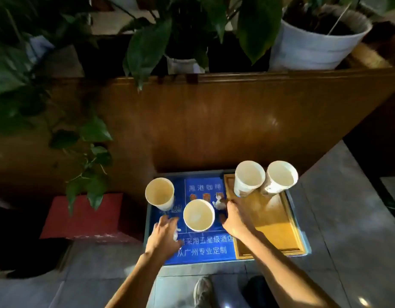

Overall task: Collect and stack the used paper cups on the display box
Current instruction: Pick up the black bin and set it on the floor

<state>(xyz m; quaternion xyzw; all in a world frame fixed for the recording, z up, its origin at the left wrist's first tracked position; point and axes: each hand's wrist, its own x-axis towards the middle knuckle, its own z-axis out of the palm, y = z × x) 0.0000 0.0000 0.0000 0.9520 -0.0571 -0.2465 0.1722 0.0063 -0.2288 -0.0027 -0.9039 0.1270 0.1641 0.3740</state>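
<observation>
Several white paper cups stand upright on a blue printed display box (205, 252). One cup (160, 194) is at the back left, another cup (199, 215) sits nearer, between my hands. Two more, a stacked-looking cup (248, 178) and a stained cup (280, 177), stand on a wooden tray (278, 232) on the box's right side. My left hand (164, 235) hovers just left of the near cup, fingers spread, holding nothing. My right hand (235, 218) hovers just right of that cup, fingers loosely curled and empty.
A tall wooden partition (214, 121) rises behind the box, topped by potted plants with a white pot (314, 47). Leaves (89, 174) hang at the left above a red box (87, 216). Small white crumpled scraps (218, 202) lie on the box. My shoe (202, 290) stands on grey floor tiles.
</observation>
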